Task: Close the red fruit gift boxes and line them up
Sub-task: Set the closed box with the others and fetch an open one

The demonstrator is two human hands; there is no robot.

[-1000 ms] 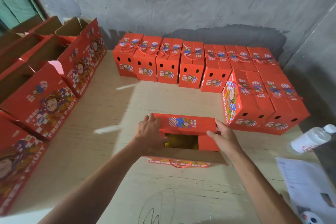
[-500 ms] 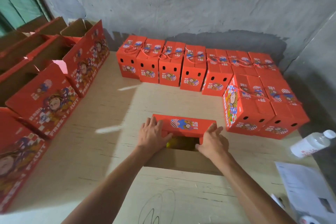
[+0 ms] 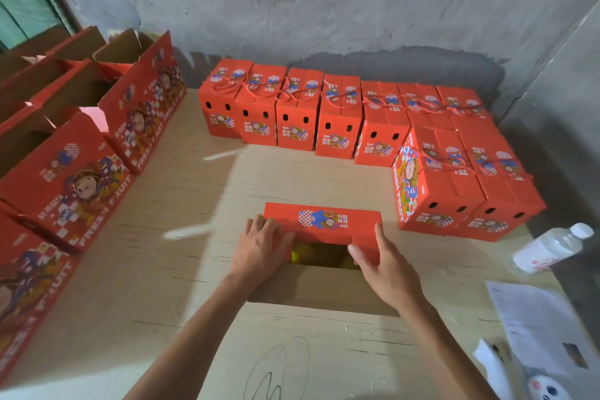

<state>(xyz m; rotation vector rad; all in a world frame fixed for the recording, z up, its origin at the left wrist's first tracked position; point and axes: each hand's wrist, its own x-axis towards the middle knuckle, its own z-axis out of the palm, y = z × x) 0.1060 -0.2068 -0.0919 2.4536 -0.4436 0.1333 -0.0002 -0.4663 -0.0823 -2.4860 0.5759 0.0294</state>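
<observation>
Right now: a half-closed box (image 3: 321, 253) sat at the near middle of the table (image 3: 201, 237), between both hands.
Far flap: folded down flat over the far half of the opening, its printed red side up.
Near flap: brown side showing, open toward the person.
Contents: yellow fruit (image 3: 303, 256) showed through the gap, too dim to name.
Left hand (image 3: 259, 248): fingers straight and a little apart, pressing on the left end of the far flap.
Right hand (image 3: 383, 265): thumb and fingers clamped on the small red tab at the flap's right end.
Finished boxes: a closed row (image 3: 292, 114) along the far wall, two more closed boxes (image 3: 461, 191) at the right, just touching it.
Waiting boxes: open ones (image 3: 74, 153) stood at the left, well apart from the one in hand.
Handling: card looked stiff but creasable, so flaps were best pressed near their fold lines; with fruit inside it was probably heavy and better slid or lifted from the sides than by a flap.
Bystanders: a bottle (image 3: 552, 247) and papers (image 3: 539, 328) lay at the near right.
</observation>
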